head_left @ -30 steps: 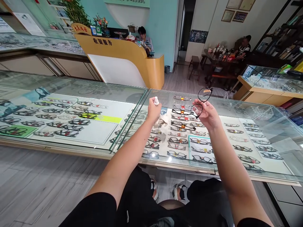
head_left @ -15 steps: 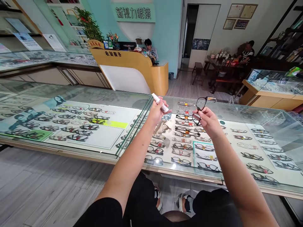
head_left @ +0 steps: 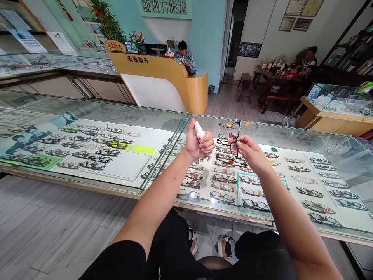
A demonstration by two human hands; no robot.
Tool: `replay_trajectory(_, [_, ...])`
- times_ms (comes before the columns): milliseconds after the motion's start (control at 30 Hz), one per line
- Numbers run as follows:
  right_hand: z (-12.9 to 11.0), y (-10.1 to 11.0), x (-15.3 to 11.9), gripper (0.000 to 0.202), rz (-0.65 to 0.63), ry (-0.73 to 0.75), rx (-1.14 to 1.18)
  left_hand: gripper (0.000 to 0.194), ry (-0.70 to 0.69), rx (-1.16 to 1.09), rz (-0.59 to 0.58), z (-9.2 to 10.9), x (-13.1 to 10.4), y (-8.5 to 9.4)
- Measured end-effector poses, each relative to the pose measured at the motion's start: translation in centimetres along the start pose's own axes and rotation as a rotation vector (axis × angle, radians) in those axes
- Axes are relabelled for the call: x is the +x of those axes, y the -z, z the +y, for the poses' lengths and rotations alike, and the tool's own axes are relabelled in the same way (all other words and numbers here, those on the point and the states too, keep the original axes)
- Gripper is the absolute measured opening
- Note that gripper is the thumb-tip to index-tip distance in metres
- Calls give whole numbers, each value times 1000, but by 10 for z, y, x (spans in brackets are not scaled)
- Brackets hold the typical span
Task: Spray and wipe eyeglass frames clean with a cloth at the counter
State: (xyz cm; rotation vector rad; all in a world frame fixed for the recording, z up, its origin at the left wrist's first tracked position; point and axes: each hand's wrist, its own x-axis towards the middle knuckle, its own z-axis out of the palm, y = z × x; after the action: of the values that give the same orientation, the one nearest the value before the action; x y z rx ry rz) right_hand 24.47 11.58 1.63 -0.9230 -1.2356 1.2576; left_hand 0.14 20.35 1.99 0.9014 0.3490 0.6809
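Note:
Above the glass display counter [head_left: 163, 186], my left hand [head_left: 194, 143] is wrapped round a small white spray bottle [head_left: 199, 131], its top tilted up past my fingers. To its right, my right hand [head_left: 251, 152] pinches a pair of black-framed glasses [head_left: 235, 130] by the rim of the lower lens. The glasses are turned on end, one lens over the other. A beige cloth [head_left: 205, 158] shows partly under my left hand. Rows of eyeglass frames [head_left: 223, 178] lie beneath the glass below both hands.
More frames [head_left: 99, 152] lie in the left counter section. Beyond stands a yellow and white reception desk [head_left: 163, 83] with a person [head_left: 186, 56] behind it. Another person sits at a dark table [head_left: 279, 74] at the back right. A second glass case [head_left: 340, 105] stands at right.
My left hand has closed further round the bottle, turning it more upright. The glasses have moved left, closer to the bottle, and turned more edge-on. The view has tilted slightly downward.

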Motion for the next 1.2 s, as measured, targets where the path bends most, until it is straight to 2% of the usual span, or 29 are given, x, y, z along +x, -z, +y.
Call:
replay_trajectory(100, [4, -2, -1, 36, -1, 4, -31, 89, -4, 64, -72, -4, 3, 0])
replay_trajectory(233, [2, -7, -2, 40, -9, -20, -37, 91, -148, 231, -89, -13, 11, -3])
replay_trajectory(367, [-2, -12, -4, 42, -41, -27, -30, 83, -260, 529, 62, -24, 17, -5])
replay_trajectory(467, [-3, -13, -4, 41, -75, -27, -18, 78, -275, 704, 135, -31, 18, -7])
replay_trajectory(700, [3, -13, -4, 33, -159, -52, 39, 75, -255, 734, 205, -41, 20, -7])
replay_trajectory(867, [1, -11, -2, 34, -129, -52, 91, 74, -238, 676, 128, -40, 19, -6])
replay_trajectory(1067, [-4, -7, 2, 32, 25, 17, 197, 78, -180, 834, 3, -34, 12, -23])
replay_trajectory(1200, [-5, -7, 2, 29, 38, 38, 217, 78, -90, 932, -29, -37, 13, -25])
